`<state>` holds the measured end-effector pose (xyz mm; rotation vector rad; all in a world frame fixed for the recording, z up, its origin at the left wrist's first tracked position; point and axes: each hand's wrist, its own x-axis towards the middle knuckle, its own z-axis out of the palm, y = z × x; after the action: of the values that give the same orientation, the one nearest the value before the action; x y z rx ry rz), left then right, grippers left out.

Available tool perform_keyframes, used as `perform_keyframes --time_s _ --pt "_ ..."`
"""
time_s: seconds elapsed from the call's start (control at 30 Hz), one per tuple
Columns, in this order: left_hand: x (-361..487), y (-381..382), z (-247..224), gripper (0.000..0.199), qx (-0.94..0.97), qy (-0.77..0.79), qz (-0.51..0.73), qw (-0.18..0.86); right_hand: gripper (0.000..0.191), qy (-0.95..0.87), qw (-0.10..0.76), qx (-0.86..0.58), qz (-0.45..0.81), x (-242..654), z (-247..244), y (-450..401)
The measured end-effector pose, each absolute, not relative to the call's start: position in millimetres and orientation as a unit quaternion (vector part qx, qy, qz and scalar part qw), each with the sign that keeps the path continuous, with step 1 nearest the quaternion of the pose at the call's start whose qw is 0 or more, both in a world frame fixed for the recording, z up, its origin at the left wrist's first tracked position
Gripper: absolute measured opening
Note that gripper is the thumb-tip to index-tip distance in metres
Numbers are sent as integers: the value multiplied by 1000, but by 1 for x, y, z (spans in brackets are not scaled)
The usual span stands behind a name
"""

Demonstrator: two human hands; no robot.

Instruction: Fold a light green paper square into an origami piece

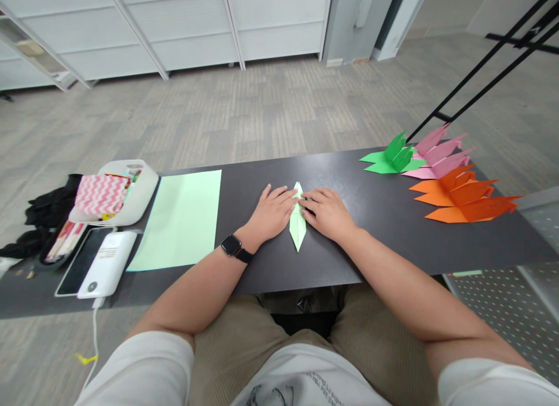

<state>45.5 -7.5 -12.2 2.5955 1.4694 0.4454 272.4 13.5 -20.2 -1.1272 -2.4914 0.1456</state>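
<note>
A pale green folded paper (297,228), a long narrow diamond with pointed ends and a centre crease, lies on the dark table in front of me. My left hand (273,215) is palm down at its left edge, index finger closed onto the paper and outer fingers spread; the thumb is mostly hidden. From the right, my right hand (326,214) holds the paper's upper middle with bent fingers, thumb tip lower at the edge. Both hands cover part of the folds.
Left of my hands lies a flat pale green sheet (183,219). Beyond it are a white basket (146,184), a phone (77,269) and a cabled white power bank (107,263). Green (393,156), pink (439,155) and orange folded paper pieces (463,199) stand at the right.
</note>
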Motion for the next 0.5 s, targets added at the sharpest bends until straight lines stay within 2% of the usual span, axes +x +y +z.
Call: perform_keyframes --time_s 0.5 --pt "42 -8 -9 43 873 465 142 37 30 -906 205 -360 85 283 -20 18"
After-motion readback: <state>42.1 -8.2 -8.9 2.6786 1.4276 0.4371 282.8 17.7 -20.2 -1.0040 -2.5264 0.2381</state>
